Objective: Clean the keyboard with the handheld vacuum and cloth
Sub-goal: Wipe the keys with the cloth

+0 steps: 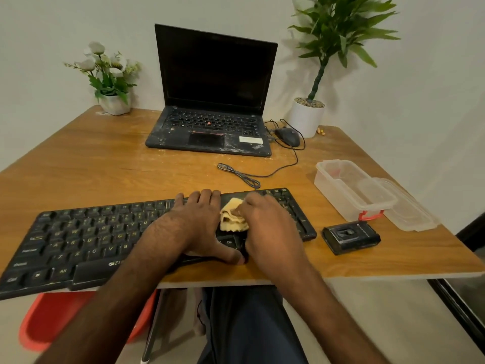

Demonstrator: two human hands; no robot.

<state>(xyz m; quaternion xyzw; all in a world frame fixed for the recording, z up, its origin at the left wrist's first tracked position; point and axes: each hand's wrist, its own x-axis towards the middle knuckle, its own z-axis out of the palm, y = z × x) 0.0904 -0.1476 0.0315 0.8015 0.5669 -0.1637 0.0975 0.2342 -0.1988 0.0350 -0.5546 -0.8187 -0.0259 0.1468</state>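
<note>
Soft indoor light, wide-angle edge distortion

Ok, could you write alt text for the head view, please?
A person's right hand holds a crumpled yellow cloth on the right part of a black keyboard, while the left hand rests flat on the keys beside it. Also on the wooden table: an open laptop, a mouse and a clear plastic box.

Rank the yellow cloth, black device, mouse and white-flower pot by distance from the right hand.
1. Yellow cloth, held in the right hand on the keyboard.
2. Black device, just right of the keyboard.
3. Mouse, back, right of the laptop.
4. White-flower pot, far back-left corner.
</note>
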